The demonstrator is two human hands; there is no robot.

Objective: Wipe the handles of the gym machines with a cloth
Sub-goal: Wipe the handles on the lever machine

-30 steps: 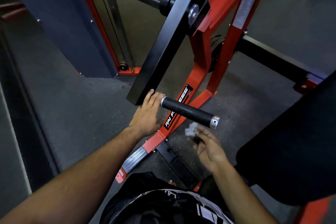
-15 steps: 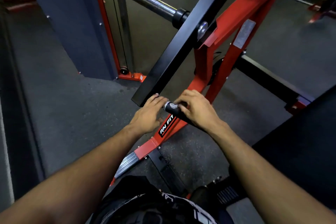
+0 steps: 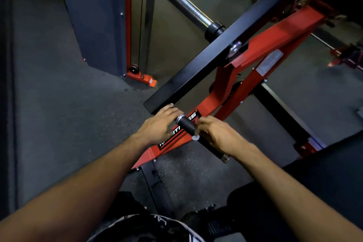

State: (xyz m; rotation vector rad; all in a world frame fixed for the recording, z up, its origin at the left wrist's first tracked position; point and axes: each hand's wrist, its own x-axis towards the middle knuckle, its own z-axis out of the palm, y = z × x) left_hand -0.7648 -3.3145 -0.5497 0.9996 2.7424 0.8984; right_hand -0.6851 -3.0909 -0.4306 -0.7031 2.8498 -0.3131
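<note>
A black rubber handle (image 3: 186, 124) with metal end caps juts from the black lever arm (image 3: 206, 65) of a red machine. My right hand (image 3: 214, 135) wraps over the middle of the handle, with a scrap of pale cloth (image 3: 195, 137) showing under its thumb side. My left hand (image 3: 157, 125) rests with straight fingers on the lower end of the lever arm, beside the handle's root. Most of the cloth is hidden under my right hand.
A chrome weight peg (image 3: 186, 6) sticks out from the lever arm towards a dark blue upright panel (image 3: 94, 19) with a red frame. The machine's red base (image 3: 243, 92) and black floor bar (image 3: 284, 116) lie behind the handle. A black pad (image 3: 324, 173) is at right.
My right hand brought the cloth up from below onto the handle, then slid outward along it, uncovering the inner part. My left hand stayed on the lever arm.
</note>
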